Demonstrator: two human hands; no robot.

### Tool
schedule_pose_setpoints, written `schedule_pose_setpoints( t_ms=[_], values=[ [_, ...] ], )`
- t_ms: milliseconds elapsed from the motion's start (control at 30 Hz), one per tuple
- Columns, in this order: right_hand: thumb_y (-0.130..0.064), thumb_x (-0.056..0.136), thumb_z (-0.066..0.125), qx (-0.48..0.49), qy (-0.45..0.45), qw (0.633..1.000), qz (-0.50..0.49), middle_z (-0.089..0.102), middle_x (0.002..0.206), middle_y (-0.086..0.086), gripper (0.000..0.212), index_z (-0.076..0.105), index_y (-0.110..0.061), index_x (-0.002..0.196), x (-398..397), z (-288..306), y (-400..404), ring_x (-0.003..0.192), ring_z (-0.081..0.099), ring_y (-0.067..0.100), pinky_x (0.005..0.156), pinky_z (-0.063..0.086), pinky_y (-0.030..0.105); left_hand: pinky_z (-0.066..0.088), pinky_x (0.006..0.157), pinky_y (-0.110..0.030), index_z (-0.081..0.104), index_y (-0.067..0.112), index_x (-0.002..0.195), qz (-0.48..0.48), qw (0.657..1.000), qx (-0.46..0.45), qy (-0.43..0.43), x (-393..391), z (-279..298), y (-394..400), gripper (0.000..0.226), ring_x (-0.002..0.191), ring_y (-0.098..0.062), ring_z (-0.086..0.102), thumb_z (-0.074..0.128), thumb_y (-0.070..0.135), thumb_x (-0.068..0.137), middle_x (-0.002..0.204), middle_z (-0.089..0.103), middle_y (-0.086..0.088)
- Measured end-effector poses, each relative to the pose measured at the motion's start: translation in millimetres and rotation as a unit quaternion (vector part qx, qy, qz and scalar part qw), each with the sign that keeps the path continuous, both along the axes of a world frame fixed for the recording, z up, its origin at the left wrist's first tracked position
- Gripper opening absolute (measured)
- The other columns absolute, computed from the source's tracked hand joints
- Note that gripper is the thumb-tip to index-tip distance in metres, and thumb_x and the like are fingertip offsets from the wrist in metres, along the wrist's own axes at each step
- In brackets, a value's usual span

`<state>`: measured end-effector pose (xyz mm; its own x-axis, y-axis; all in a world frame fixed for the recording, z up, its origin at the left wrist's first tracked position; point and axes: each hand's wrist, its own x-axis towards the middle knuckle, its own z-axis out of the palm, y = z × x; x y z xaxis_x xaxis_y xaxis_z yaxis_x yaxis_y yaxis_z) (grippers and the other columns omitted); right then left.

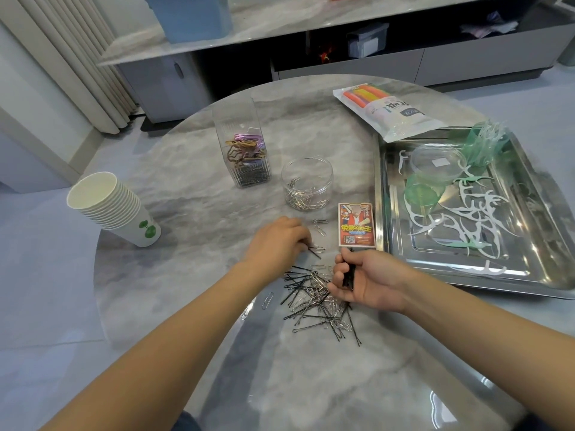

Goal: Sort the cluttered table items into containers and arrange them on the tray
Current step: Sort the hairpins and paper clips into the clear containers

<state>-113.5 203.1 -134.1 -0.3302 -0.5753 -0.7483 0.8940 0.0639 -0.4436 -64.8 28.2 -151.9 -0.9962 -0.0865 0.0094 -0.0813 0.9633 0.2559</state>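
Two hands over the bobby pin pile [317, 301] (paper clips mixed in). Left hand [280, 241] pinches one bobby pin [314, 252]. Right hand [370, 283] grips a bundle of bobby pins [349, 276].

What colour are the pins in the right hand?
Black, seen in the head view: pins in the right hand.

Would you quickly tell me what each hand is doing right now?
Left hand: pinching a black bobby pin off the table.
Right hand: gripping a bundle of black bobby pins.
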Motion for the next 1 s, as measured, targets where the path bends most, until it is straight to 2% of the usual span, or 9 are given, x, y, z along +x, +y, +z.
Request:
schedule_pose_setpoints(
  t_ms=[67,200,267,367,467,600,700,834,1001],
  values=[
    [-0.021,0.100,0.038,0.007,0.002,1.000,-0.006,0.046,0.048,-0.002,0.029,0.046,-0.011,0.074,0,0,1,0.040,0.049,0.011,0.054,0.055,0.028,0.041,0.080,-0.032,0.065,0.017,0.097,-0.002,1.000,-0.015,-0.016,0,2,-2,0.013,0.109,-0.020,0.048,0.056,0.017,0.089,0.106,0.059,0.002],
    [-0.022,0.101,0.038,0.011,-0.003,1.000,-0.020,0.045,0.048,-0.002,0.029,0.046,-0.012,0.075,1,2,2,0.039,0.049,0.012,0.054,0.055,0.027,0.040,0.075,-0.032,0.054,0.014,0.104,-0.033,0.992,-0.097,-0.075,6,1,-4,0.014,0.109,-0.021,0.040,0.050,0.011,0.091,0.110,0.049,-0.003],
    [-0.021,0.101,0.037,0.008,0.001,1.000,-0.020,0.045,0.048,-0.002,0.028,0.046,-0.012,0.076,2,4,3,0.039,0.049,0.012,0.055,0.054,0.027,0.040,0.076,-0.033,0.050,0.015,0.102,-0.018,0.992,-0.082,-0.089,8,2,-3,0.014,0.105,-0.022,0.041,0.047,0.007,0.091,0.106,0.048,-0.003],
    [-0.020,0.101,0.037,0.002,0.010,1.000,-0.016,0.045,0.048,-0.001,0.028,0.046,-0.011,0.076,5,10,6,0.040,0.048,0.011,0.054,0.053,0.027,0.038,0.068,-0.032,0.044,0.019,0.089,0.055,0.994,0.028,-0.088,11,15,0,0.015,0.087,-0.021,0.047,0.047,0.003,0.089,0.085,0.049,0.004],
    [-0.020,0.101,0.037,0.000,0.024,1.000,-0.009,0.045,0.048,-0.001,0.029,0.046,-0.011,0.075,8,14,9,0.039,0.047,0.011,0.051,0.053,0.026,0.043,0.069,-0.031,0.050,0.017,0.087,0.105,0.982,0.129,-0.088,17,25,4,0.014,0.076,-0.019,0.051,0.047,0.004,0.091,0.071,0.051,0.009],
    [-0.022,0.100,0.038,0.004,0.034,0.999,0.003,0.044,0.047,-0.002,0.028,0.047,-0.012,0.075,14,19,16,0.038,0.046,0.010,0.053,0.051,0.027,0.050,0.074,-0.029,0.059,0.017,0.086,0.150,0.963,0.209,-0.082,36,35,8,0.016,0.075,-0.020,0.063,0.053,0.003,0.089,0.070,0.064,0.001],
    [-0.021,0.100,0.038,0.010,0.041,0.999,0.006,0.042,0.047,-0.002,0.027,0.048,-0.011,0.078,17,21,19,0.037,0.042,0.010,0.056,0.046,0.029,0.047,0.066,-0.018,0.062,0.014,0.097,0.174,0.954,0.239,-0.054,47,43,11,0.015,0.071,-0.012,0.065,0.055,0.003,0.090,0.075,0.069,-0.003],
    [-0.024,0.099,0.042,-0.019,0.068,0.997,0.025,0.033,0.049,-0.005,0.023,0.055,-0.008,0.088,24,25,16,0.039,0.032,0.006,0.048,0.042,0.021,0.044,0.051,-0.009,0.061,0.015,0.097,0.220,0.888,0.404,-0.025,57,59,25,0.014,0.061,0.002,0.066,0.058,0.003,0.091,0.074,0.070,0.003],
    [-0.020,0.097,0.047,-0.049,0.112,0.992,0.039,0.025,0.049,-0.006,0.017,0.058,-0.010,0.089,33,27,12,0.039,0.022,0.005,0.040,0.030,0.016,0.045,0.049,-0.012,0.061,0.006,0.102,0.220,0.819,0.529,-0.037,65,66,56,0.018,0.062,-0.006,0.069,0.065,0.002,0.086,0.074,0.072,0.003]
  ],
)
